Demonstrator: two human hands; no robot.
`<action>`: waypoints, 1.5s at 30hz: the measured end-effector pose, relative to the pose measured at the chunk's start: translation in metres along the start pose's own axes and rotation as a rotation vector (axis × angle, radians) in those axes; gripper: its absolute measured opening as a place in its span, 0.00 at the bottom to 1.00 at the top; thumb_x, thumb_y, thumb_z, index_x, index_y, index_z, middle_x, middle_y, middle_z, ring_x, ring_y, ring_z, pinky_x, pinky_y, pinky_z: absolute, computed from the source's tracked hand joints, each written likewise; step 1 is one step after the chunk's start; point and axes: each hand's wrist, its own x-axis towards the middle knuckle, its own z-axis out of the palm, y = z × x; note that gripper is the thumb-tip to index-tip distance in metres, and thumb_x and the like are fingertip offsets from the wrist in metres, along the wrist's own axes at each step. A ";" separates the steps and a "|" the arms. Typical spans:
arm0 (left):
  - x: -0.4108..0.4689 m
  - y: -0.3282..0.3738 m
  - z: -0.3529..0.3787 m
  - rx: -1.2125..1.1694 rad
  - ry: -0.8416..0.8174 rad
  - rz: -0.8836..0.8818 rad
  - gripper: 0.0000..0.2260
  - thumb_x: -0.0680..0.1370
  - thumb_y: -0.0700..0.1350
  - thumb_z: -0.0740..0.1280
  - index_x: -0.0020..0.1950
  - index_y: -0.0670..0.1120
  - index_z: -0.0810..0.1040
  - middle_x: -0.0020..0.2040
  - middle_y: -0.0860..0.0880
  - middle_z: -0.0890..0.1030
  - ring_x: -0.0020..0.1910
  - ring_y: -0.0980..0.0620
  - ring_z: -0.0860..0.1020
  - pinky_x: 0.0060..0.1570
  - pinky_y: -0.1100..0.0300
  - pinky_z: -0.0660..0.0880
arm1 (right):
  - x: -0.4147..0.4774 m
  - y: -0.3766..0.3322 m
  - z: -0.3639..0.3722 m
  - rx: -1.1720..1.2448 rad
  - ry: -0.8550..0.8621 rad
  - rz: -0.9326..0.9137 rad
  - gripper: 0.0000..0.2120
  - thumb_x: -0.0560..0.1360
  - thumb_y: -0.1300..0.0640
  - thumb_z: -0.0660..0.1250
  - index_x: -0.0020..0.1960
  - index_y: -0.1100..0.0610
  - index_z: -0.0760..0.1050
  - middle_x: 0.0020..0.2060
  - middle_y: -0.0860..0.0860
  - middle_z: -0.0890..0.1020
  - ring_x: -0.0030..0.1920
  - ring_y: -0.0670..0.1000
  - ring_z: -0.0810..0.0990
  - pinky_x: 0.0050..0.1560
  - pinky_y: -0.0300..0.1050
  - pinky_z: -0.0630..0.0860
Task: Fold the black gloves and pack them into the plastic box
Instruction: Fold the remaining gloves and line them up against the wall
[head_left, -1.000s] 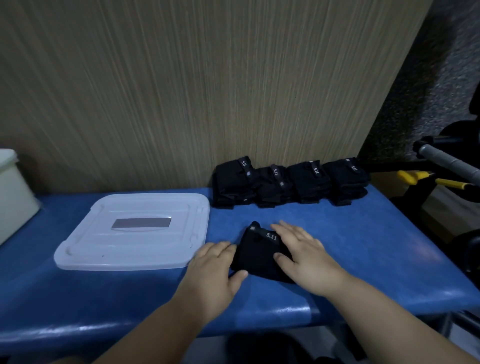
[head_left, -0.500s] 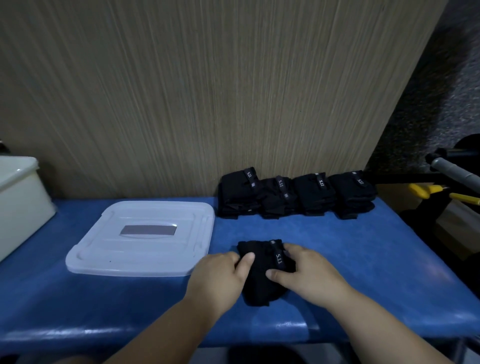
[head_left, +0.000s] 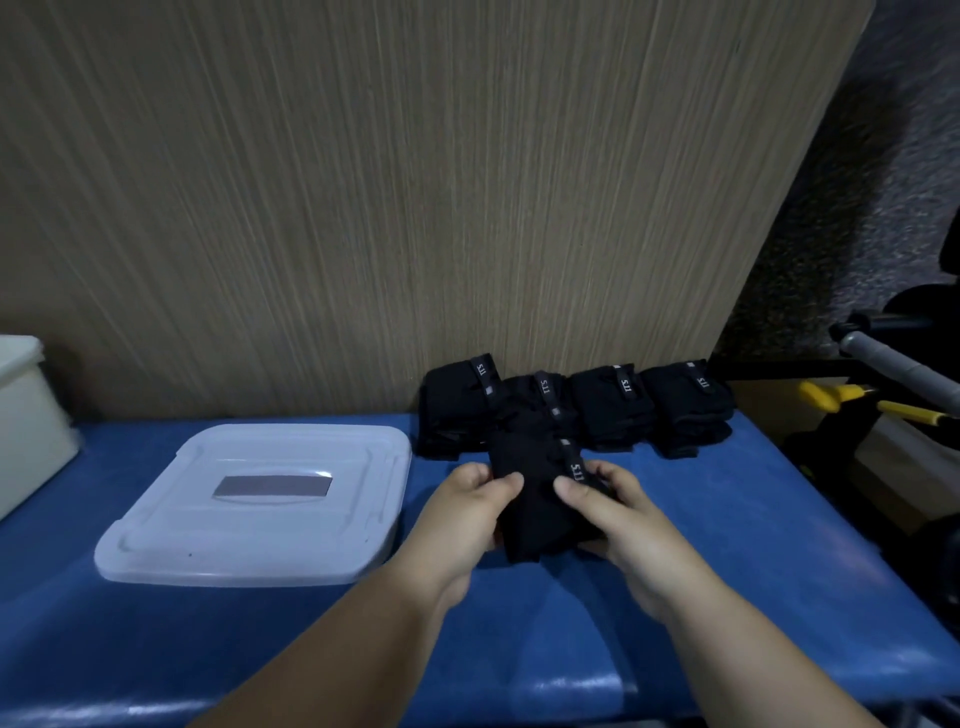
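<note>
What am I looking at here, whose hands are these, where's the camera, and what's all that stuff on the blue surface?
There is no machine here. A person wears a camera on the head, looking forward and down, so you see their own two bare arms reaching out. The left hand and right hand grip one folded black glove from either side, over a blue padded bench. Behind it, against a wood-grain panel, four more folded glove bundles sit in a row. To the left lies a clear plastic lid, flat on the bench. At the far left edge is part of a white plastic box. The dark gear at the right is too dim to identify.
</note>
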 end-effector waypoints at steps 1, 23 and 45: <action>0.003 0.003 0.004 -0.013 -0.010 0.010 0.06 0.80 0.44 0.65 0.55 0.45 0.77 0.51 0.46 0.84 0.50 0.49 0.83 0.53 0.52 0.80 | 0.002 -0.003 -0.001 0.097 -0.017 0.047 0.30 0.62 0.47 0.75 0.62 0.52 0.72 0.56 0.51 0.82 0.55 0.53 0.82 0.57 0.53 0.78; 0.088 0.060 0.003 0.853 0.427 0.528 0.15 0.77 0.51 0.66 0.62 0.50 0.75 0.59 0.53 0.76 0.63 0.49 0.69 0.62 0.58 0.65 | 0.096 -0.061 0.021 0.117 0.323 -0.144 0.22 0.73 0.65 0.71 0.64 0.56 0.70 0.54 0.55 0.81 0.51 0.55 0.82 0.47 0.53 0.82; 0.117 0.029 -0.048 1.307 0.039 0.520 0.23 0.84 0.48 0.50 0.79 0.56 0.48 0.79 0.54 0.48 0.78 0.53 0.47 0.76 0.54 0.43 | 0.134 -0.035 0.038 -0.570 0.468 -0.255 0.29 0.73 0.55 0.70 0.70 0.53 0.63 0.58 0.54 0.78 0.53 0.53 0.78 0.51 0.47 0.76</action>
